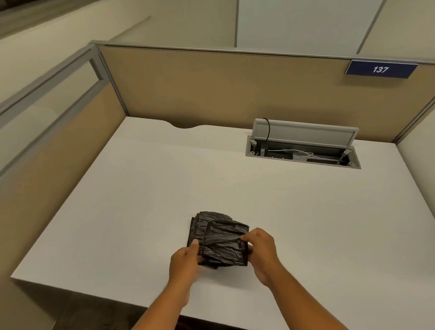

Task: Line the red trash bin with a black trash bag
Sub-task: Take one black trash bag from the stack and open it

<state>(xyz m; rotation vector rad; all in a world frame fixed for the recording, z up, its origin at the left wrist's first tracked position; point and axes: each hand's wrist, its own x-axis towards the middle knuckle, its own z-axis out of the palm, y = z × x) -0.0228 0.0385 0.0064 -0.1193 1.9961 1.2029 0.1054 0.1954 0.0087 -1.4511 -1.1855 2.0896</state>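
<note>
A folded black trash bag [219,239] lies near the front of the white desk [137,198], with more folded black plastic stacked under it. My left hand [183,263] pinches its lower left edge. My right hand [261,253] grips the right edge of the top fold between thumb and fingers. Under the desk's front edge a dark reddish rim [194,328] shows between my forearms; I cannot tell whether it is the red trash bin.
Tan partition panels [216,87] close the desk at the back and left. An open cable tray with its lid up [302,147] sits at the back right of the desk. A blue sign reading 137 [380,69] hangs on the partition.
</note>
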